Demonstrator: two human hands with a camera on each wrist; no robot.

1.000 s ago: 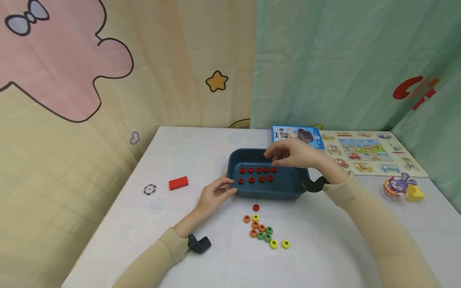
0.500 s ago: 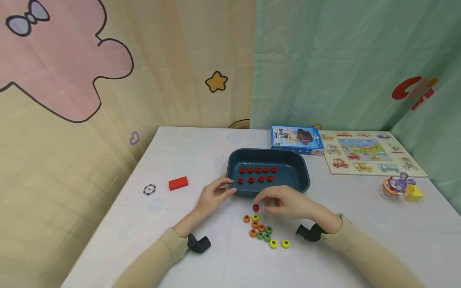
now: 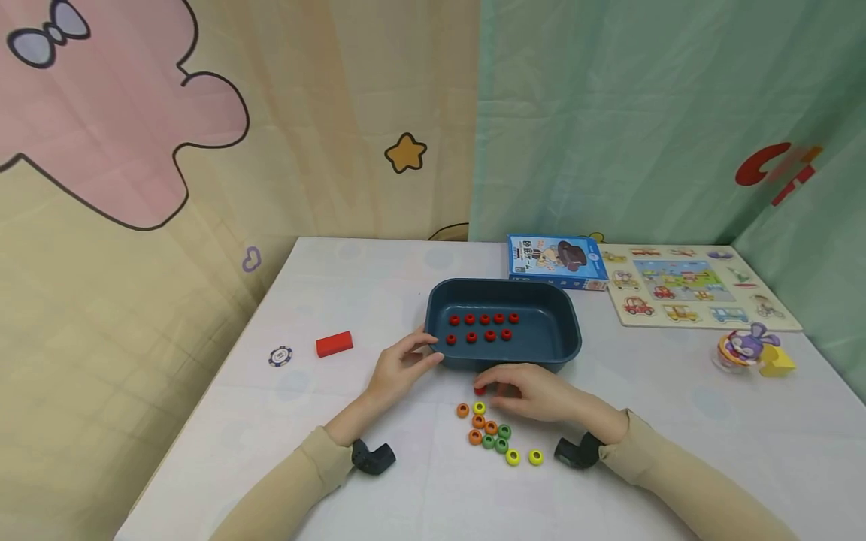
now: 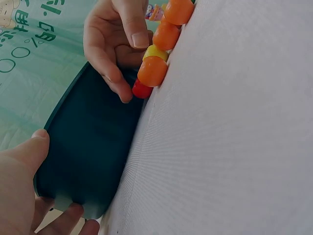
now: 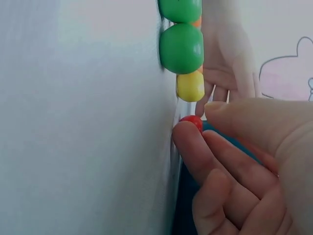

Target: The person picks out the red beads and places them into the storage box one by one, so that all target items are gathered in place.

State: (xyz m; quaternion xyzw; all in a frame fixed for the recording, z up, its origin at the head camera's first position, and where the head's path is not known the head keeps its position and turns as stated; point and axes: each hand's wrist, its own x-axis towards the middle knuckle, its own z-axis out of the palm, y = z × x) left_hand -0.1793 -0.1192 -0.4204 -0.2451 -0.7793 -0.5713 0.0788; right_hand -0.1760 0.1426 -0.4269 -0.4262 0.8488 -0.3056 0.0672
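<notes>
My left hand (image 3: 399, 372) holds the near left corner of a dark blue tray (image 3: 548, 330). In the left wrist view its thumb lies along the tray's rim and the fingers are at the short end. Inside the tray are two rows of red beads (image 3: 485, 319). My right hand (image 3: 537, 392) is low in front of the tray, a fingertip right at a loose red bead (image 5: 191, 120) on the table. Its thumb (image 4: 139, 39) stands apart from that bead. Just nearer are yellow (image 3: 479, 408), orange (image 3: 491, 427) and green beads (image 3: 501, 445).
A blue picture box (image 3: 558, 259) stands behind the tray, beside a wooden puzzle board (image 3: 704, 289). At the right are a purple rabbit toy (image 3: 746, 346) and a yellow block (image 3: 778, 362). A red block (image 3: 334, 344) and a poker chip (image 3: 280, 356) lie at the left.
My right hand has come from over the tray down to the table in front of it, its fingertips reaching the loose red bead. My left hand has stayed at the tray corner.
</notes>
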